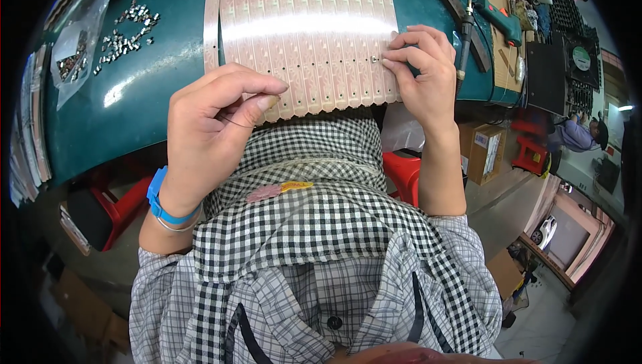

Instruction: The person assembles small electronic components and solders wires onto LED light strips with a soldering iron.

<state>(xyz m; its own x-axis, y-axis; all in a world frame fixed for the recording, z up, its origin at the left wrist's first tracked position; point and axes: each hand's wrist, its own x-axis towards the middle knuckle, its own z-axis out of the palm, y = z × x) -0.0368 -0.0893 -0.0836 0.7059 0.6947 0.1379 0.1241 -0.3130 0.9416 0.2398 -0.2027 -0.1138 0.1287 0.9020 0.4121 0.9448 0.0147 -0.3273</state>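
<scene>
I have both hands at the near edge of a pale pink ribbed sheet [304, 30] lying on the green table [134, 90]. My right hand [421, 73] pinches a tiny metal piece [374, 59] against the sheet's right side. My left hand [214, 130] is curled, thumb and forefinger pressed together on a thin wire [234, 122], just beside the sheet's near left corner. Small metal parts [127, 33] lie scattered far left, beside a clear bag [77, 50].
</scene>
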